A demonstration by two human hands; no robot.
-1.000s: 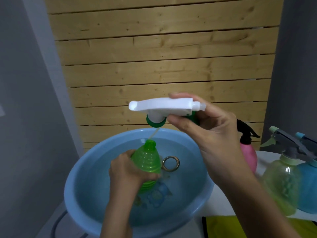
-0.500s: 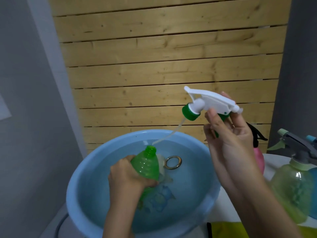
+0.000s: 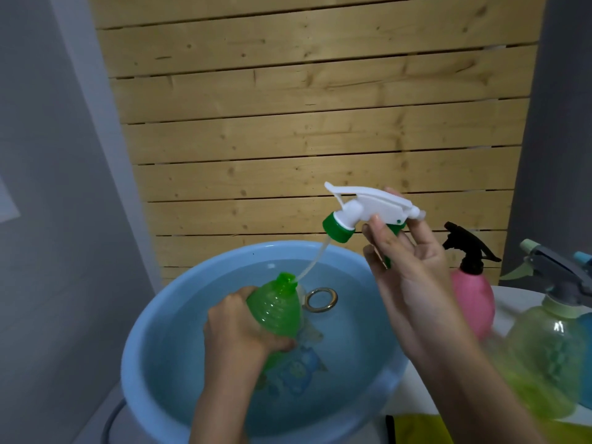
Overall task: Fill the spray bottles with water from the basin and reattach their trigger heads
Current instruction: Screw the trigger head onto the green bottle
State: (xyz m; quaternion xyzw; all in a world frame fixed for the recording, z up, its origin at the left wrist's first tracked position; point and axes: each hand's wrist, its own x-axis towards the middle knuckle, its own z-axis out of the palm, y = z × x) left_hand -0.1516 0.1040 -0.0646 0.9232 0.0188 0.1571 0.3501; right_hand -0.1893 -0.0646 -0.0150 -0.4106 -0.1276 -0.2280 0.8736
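My left hand grips a green ribbed spray bottle, tilted with its open neck up, its base in the water of the light blue basin. My right hand holds the white trigger head with a green collar above the basin's far right side. The head's clear dip tube slants down and its tip is at the bottle's neck.
A metal ring lies in the basin behind the bottle. On the white table to the right stand a pink bottle with a black trigger head, a pale green bottle and a blue one. A yellow cloth lies in front. Wooden slats form the wall behind.
My right hand has lifted the trigger head up and to the right, away from the bottle's neck, drawing the dip tube out. The left hand has tilted the bottle slightly.
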